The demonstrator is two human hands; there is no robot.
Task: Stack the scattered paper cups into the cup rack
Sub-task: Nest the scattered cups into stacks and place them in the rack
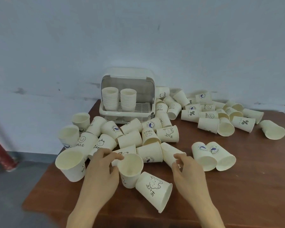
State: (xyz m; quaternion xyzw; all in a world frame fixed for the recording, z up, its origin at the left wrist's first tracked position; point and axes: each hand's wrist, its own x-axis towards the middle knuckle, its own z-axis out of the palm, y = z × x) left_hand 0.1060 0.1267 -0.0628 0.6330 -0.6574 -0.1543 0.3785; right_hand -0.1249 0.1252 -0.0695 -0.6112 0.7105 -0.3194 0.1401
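Several cream paper cups lie scattered over a brown table (237,186). A white cup rack (127,96) with a raised clear lid stands at the back, holding two cup stacks (118,99). My left hand (102,171) grips an upright cup (130,170) at its rim, thumb and fingers around its left side. My right hand (187,170) hovers with curled fingers by a cup lying on its side (169,153); it holds nothing. A bear "Hi" cup (155,190) lies on its side between my hands.
A heap of cups (212,112) lies right of the rack, another (92,135) at front left. Two whale-print cups (212,155) lie right of my right hand. The table's left edge drops to a grey floor (15,186). A red object (0,153) stands at far left.
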